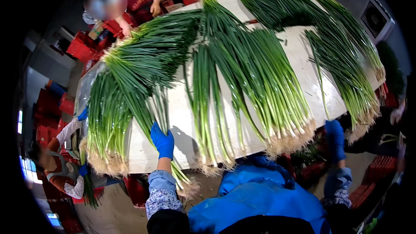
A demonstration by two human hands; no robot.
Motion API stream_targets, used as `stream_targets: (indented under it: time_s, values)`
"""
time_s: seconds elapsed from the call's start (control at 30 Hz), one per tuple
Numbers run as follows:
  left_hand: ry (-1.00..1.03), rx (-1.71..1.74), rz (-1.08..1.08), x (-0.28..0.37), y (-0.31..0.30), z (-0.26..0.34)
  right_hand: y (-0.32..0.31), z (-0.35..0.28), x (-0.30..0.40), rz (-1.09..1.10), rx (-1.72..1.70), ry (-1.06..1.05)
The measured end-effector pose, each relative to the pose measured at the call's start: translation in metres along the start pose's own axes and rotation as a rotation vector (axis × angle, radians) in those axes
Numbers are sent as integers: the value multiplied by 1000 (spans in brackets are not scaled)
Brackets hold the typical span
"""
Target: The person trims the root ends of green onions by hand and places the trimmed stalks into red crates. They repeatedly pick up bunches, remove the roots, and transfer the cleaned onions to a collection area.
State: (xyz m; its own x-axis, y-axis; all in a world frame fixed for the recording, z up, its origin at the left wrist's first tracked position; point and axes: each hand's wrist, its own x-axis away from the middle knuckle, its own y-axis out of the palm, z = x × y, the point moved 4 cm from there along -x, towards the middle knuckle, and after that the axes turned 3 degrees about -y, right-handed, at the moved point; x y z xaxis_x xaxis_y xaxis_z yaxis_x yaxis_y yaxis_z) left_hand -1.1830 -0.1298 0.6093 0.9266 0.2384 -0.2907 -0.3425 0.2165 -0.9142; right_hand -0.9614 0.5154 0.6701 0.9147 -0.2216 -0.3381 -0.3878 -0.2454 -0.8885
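My left hand (163, 141), in a blue glove, is closed around a few green onions (182, 173) at the near edge of the white table (146, 159). Their hairy roots hang over the edge below my hand, and their leaves reach up over the table. My right hand (334, 136), also blue-gloved, is at the table's near right edge, at the lower end of a single thin green stalk (321, 84); whether its fingers hold the stalk is unclear. Between my hands lie a small bunch (203, 110) and a wide bunch of green onions (279, 104), roots towards me.
More green onions (107, 126) lie at the left and others (354, 87) at the right. A person in a dark red apron (139, 0) touches a bunch across the table. Another person (63, 169) is at the left. Red crates (370, 182) stand at the lower right.
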Motion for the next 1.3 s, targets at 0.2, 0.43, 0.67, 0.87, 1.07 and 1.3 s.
stream_targets:
  time_s: [0.2, 0.43, 0.67, 0.87, 1.07, 1.3]
  values:
    - [265, 654, -183, 76, 42, 99, 63, -178, -36, -379, -647, 102]
    - [122, 587, -547, 138, 60, 203, 153, -247, -23, -499, 162, -222]
    - [202, 160, -632, 146, 62, 238, 202, -235, -35, -616, -96, 143]
    - [-21, 212, -743, 136, 72, 225, 202, -251, -42, -808, -76, 96]
    - [4, 512, -667, 123, 90, 203, 222, -234, -42, -700, -538, -118]
    - [-374, 1445, -996, 122, 24, 167, 134, -280, -54, -1090, -1360, 211]
